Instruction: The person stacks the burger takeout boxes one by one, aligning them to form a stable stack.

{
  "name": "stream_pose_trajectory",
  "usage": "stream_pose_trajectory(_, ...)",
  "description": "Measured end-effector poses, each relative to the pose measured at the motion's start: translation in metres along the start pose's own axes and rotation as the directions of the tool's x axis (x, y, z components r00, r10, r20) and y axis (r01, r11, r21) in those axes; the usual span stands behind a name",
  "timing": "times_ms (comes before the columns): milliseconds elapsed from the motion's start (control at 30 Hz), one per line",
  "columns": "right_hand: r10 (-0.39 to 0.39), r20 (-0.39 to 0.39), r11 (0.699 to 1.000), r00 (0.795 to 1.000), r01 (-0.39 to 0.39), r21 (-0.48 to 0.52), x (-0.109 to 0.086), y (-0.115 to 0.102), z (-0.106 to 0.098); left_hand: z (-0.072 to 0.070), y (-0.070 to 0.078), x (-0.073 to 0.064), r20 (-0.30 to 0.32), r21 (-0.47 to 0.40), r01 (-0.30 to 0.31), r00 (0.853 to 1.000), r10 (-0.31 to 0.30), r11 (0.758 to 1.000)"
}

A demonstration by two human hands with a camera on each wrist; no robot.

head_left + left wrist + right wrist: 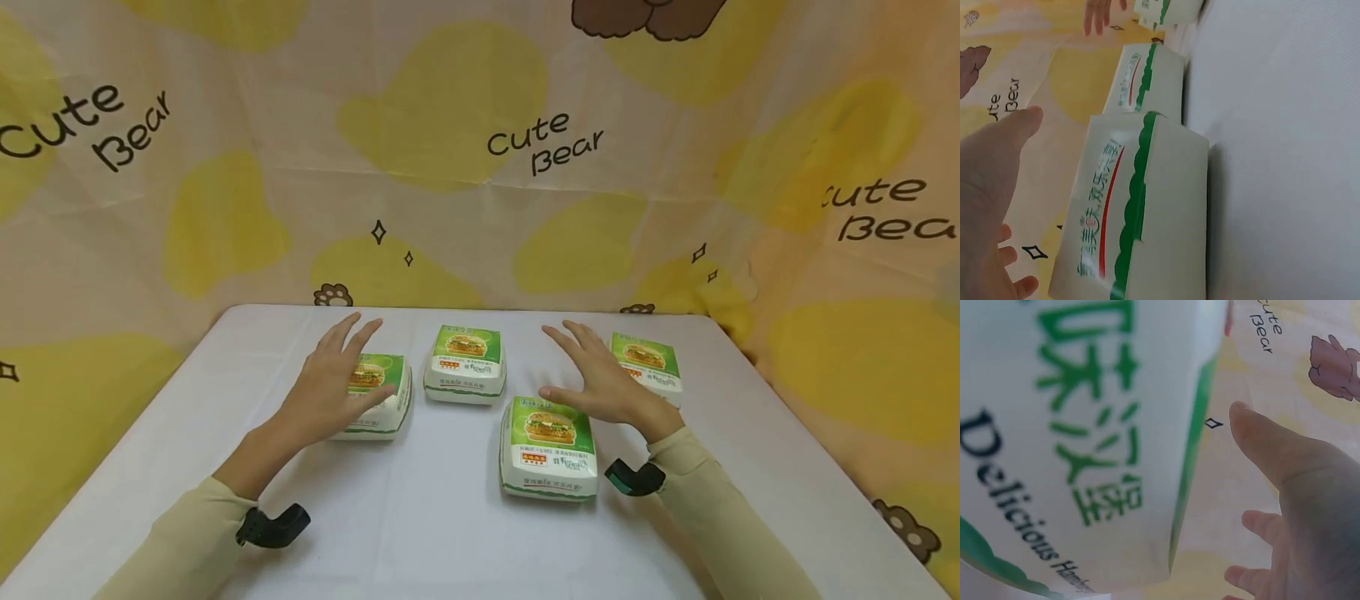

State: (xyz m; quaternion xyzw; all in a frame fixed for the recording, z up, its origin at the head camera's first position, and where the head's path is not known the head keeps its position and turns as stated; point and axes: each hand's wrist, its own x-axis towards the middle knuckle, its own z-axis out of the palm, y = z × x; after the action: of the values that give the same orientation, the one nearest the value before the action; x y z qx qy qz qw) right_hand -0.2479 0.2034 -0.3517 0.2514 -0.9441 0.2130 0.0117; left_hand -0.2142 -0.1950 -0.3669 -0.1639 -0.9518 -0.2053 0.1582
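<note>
Four is avoided here: several white and green burger boxes stand on the table, each with a burger picture on its lid. My left hand point(326, 387) hovers over the left burger box point(386, 412), fingers spread and holding nothing. In the left wrist view that box's white side point(1129, 219) lies beside the thumb. My right hand point(600, 379), also with spread fingers and nothing in it, is above and between the front burger box point(551, 454) and the back right burger box point(648, 358), partly covering the latter. The right wrist view shows a lettered box side point(1085, 425) close up.
Another burger box point(465, 367) stands at the back middle, between the two hands. A white cloth covers the table point(420, 533). Behind it hangs a yellow-patterned "Cute Bear" curtain point(450, 233). Each wrist carries a black camera band point(273, 527).
</note>
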Motion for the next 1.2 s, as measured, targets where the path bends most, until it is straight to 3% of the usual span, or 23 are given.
stream_pose_trajectory(133,0.006,0.023,1.000,1.000,-0.007,0.026,0.000,-0.002,0.001,-0.003,-0.017,-0.010,0.007,-0.119,0.033,0.999,-0.032,0.992)
stream_pose_trajectory(267,0.004,0.041,0.999,0.999,-0.006,0.045,0.000,-0.002,0.003,-0.006,-0.034,-0.018,0.039,-0.271,0.078,0.997,-0.070,0.960)
stream_pose_trajectory(367,0.013,0.049,0.998,0.999,-0.016,0.059,-0.001,-0.002,0.003,-0.008,-0.046,-0.022,0.126,-0.373,0.130,0.988,-0.089,0.919)
stream_pose_trajectory(533,0.014,0.053,0.998,0.998,-0.017,0.065,-0.002,-0.004,0.002,-0.001,-0.067,-0.030,0.298,-0.502,0.233,0.950,-0.086,0.833)
stream_pose_trajectory(700,0.010,0.058,0.997,0.998,-0.014,0.069,0.000,-0.004,0.002,0.011,-0.077,-0.036,0.347,-0.599,0.239,0.938,-0.021,0.764)
stream_pose_trajectory(933,0.006,0.051,0.998,0.999,-0.009,0.069,0.001,-0.004,0.002,0.012,-0.075,-0.034,0.334,-0.596,0.203,0.943,0.010,0.777)
stream_pose_trajectory(1200,0.006,0.060,0.997,0.998,-0.011,0.075,0.001,-0.004,0.003,0.018,-0.076,-0.032,0.361,-0.607,0.230,0.933,0.006,0.761)
